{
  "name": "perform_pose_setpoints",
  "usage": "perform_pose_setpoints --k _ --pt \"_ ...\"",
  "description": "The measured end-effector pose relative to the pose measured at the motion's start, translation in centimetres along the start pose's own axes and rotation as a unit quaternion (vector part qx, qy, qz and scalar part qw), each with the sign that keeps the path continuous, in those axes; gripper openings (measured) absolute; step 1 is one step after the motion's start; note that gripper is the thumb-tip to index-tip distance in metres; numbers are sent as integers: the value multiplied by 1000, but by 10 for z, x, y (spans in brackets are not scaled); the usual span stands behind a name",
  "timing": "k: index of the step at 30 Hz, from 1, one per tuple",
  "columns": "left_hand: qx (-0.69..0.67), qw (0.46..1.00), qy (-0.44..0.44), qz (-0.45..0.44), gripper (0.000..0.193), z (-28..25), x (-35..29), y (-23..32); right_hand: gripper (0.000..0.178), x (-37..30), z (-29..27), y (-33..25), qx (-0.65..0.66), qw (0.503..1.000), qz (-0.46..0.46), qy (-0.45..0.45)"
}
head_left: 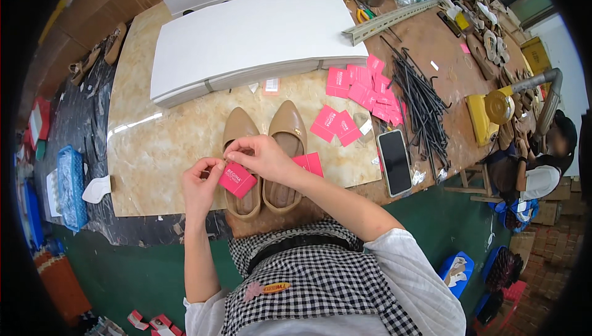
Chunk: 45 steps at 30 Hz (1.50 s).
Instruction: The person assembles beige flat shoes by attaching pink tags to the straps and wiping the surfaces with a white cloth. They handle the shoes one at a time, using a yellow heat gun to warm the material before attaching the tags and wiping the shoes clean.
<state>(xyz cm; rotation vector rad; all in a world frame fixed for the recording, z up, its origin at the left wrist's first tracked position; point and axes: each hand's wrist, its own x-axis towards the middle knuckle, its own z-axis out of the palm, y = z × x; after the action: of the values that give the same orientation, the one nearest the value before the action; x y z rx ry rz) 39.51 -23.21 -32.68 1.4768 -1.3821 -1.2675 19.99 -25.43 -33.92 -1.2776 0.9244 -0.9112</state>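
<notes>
A pair of tan pointed flat shoes lies side by side in front of me, toes pointing away: the left shoe [241,125] and the right shoe [287,118]. Over the left shoe's opening is a small pink card [238,180]. My left hand [201,187] is closed in a pinch at the card's upper left corner. Close by, my right hand [264,158] pinches just above the same corner; what sits between its fingertips is too small to make out. Another pink card [309,164] lies at the right shoe, partly hidden behind my right forearm.
Beyond the shoes lies a large stack of white sheets [259,40]. To the right are scattered pink cards [367,86], a phone [394,162] and a heap of thin black rods [419,98]. A blue basket [71,188] stands left. Another person [546,163] sits at far right.
</notes>
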Motion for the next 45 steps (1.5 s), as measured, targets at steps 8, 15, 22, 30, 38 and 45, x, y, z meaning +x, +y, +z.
perform_pose_setpoints --k 8,15,22,30,38,45 --pt "-39 999 22 -10 14 2 -1 -3 19 -2 5 -5 -18 999 -10 24" --pt "-71 997 14 2 13 7 5 4 19 -3 4 -9 14 998 -9 55" --pt "-73 997 23 -7 13 12 4 7 19 -3 4 -2 14 999 -8 48" --pt "-86 996 34 3 11 13 4 1 20 -3 5 -1 10 999 -11 51" --pt "-72 997 17 -17 13 13 4 5 20 -5 6 -1 -13 999 -1 53" --pt "-52 998 46 -1 13 20 4 -2 19 -11 18 -19 -194 972 -72 110"
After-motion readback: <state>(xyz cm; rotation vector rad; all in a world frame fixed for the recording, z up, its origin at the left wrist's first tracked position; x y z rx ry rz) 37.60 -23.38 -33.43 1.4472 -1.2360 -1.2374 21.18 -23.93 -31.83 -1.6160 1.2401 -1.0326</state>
